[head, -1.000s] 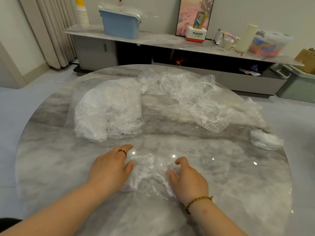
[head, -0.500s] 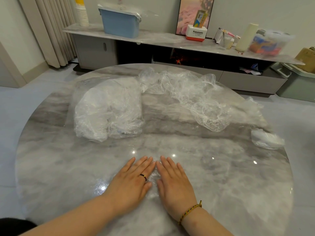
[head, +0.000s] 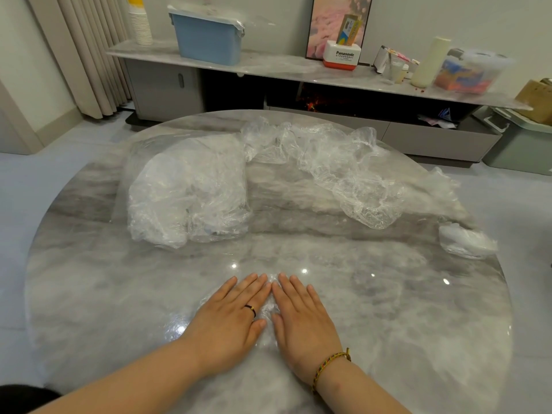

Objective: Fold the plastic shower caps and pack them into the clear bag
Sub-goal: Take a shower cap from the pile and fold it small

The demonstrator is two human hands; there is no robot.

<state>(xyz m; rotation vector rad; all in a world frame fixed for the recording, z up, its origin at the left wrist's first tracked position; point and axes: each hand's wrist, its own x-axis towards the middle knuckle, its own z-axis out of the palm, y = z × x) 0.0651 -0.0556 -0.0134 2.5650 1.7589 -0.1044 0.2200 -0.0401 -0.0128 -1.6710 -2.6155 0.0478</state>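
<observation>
Step judged: flattening one shower cap [head: 270, 309] before folding. Left hand [head: 231, 319] and right hand [head: 303, 319] lie palm-down on it, side by side, fingers [head: 254, 286] extended and close together, gripping nothing. Cap at near desk [head: 403, 309] centre, mostly covered; long axis cannot be told. Next: fold, then carry to clear bag [head: 188, 189], far left.

Clear bag [head: 188, 192] left of loose caps [head: 343, 171].

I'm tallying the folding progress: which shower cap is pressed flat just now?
The shower cap under the left hand and right hand, near the table's front edge. The loose caps behind lie crumpled and puffed up.
</observation>
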